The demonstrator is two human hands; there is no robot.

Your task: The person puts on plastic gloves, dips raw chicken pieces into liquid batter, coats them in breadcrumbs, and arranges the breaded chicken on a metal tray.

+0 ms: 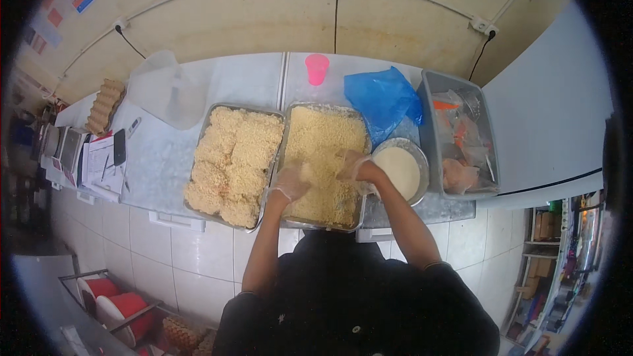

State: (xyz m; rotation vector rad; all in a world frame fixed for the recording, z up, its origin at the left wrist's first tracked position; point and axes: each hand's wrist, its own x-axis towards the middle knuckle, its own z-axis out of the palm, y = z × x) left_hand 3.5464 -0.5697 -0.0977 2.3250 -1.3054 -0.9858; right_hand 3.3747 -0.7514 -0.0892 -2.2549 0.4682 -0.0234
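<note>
A metal tray (361,207) full of pale yellow breadcrumbs (323,128) lies in front of me. Both my hands wear thin clear gloves and work in the crumbs. My left hand (292,182) is over the tray's left side, its fingers smeared and dusted with crumbs. At the right side, my right hand (354,166) reaches inward, fingertips hidden in the crumbs. Whether a crumb-covered piece lies between the hands I cannot make out. Just left stands a second metal tray (279,133) heaped with crumb-coated pieces (231,158). A metal bowl (425,175) of creamy white batter (399,170) sits by my right wrist.
A blue plastic bag (382,99) lies behind the bowl, and a pink cup (317,69) stands farther back. At right is a grey bin (432,125) holding plastic bags. Leftward lie a clear plastic bag (168,92), an egg carton (105,105), a phone (119,148) and papers (104,170).
</note>
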